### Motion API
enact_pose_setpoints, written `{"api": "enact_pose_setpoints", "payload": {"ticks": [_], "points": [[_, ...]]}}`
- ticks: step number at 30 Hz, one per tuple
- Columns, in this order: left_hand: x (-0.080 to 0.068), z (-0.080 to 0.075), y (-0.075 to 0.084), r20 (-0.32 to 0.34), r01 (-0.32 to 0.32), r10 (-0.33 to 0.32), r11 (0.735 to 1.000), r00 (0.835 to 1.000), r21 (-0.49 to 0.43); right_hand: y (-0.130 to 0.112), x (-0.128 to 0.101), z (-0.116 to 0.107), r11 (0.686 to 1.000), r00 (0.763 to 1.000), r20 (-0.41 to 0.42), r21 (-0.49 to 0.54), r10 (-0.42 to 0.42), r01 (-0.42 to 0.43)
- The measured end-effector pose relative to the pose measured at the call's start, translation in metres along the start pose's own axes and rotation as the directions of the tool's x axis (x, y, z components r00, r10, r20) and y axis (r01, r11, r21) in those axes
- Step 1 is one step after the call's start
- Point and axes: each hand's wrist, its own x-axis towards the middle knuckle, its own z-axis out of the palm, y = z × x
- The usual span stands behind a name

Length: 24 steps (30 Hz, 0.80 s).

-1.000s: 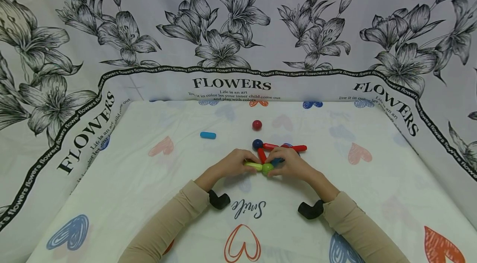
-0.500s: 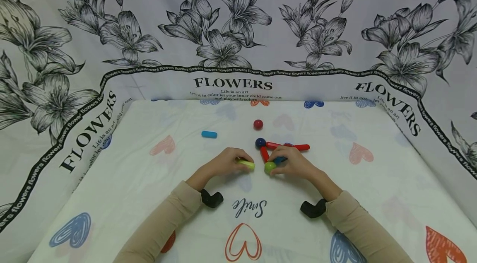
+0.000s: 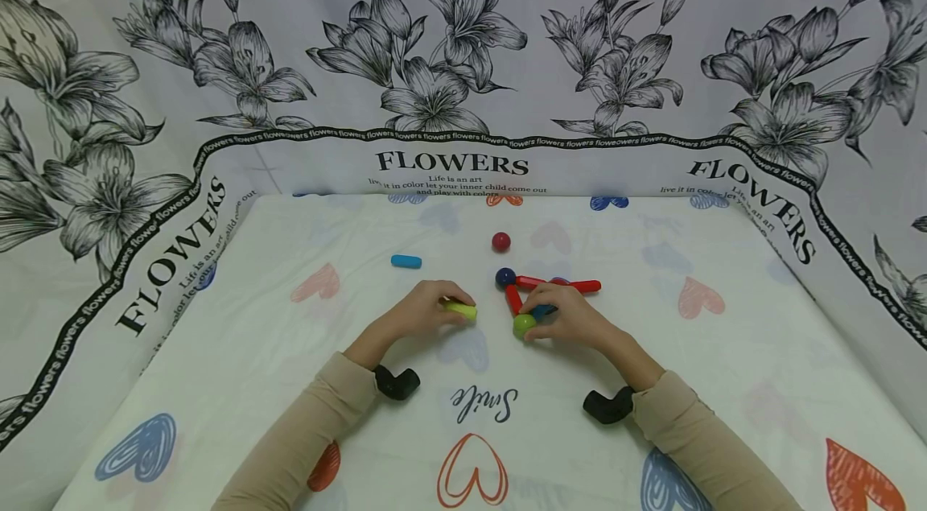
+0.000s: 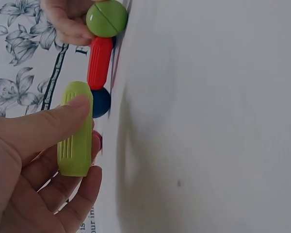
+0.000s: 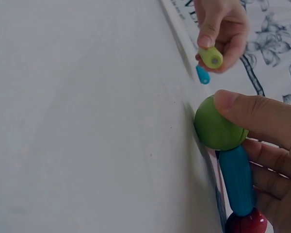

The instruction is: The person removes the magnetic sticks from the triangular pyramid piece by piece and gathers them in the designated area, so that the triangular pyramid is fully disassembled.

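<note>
A yellow-green magnetic rod is pinched between the thumb and fingers of my left hand, lifted off the table. My right hand grips a green magnetic ball, thumb on top. From that ball a short red rod runs to a dark blue ball. A blue rod also joins it, ending at a red ball. A second red rod leads right from the dark blue ball. Part of the shape is hidden behind my right hand.
Farther back on the heart-print tablecloth lie a loose red ball and a light blue rod. Another red rod sticks out right of the shape. A flower-print cloth stands behind the table.
My left hand has pulled the yellow-green rod away from the green ball and carried it left. My right hand has stayed at the green ball.
</note>
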Motion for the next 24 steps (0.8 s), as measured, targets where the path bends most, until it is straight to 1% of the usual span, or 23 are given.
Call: {"api": "enact_pose_setpoints", "payload": {"ticks": [3,8,14,18,24], "points": [[-0.002,-0.003,-0.003,-0.013,0.002,-0.002,1.000,1.000,0.012,0.000,0.000,-0.001,1.000,1.000,0.002,-0.002,-0.002,0.002],[-0.005,-0.009,-0.006,-0.030,0.024,-0.024,1.000,0.999,0.004,0.000,-0.001,0.000,1.000,1.000,-0.008,0.001,-0.017,0.017],[-0.008,-0.015,-0.011,-0.071,0.022,-0.021,1.000,0.997,0.015,0.001,-0.001,0.000,1.000,1.000,-0.009,0.007,-0.027,0.027],[-0.011,-0.019,-0.016,-0.100,0.022,-0.019,0.999,0.995,0.024,0.000,-0.002,0.001,1.000,1.000,-0.006,0.003,-0.019,0.019],[-0.015,-0.027,-0.024,-0.135,0.040,-0.036,0.999,0.990,0.028,0.000,-0.002,0.001,1.000,1.000,0.000,0.001,-0.017,0.017]]}}
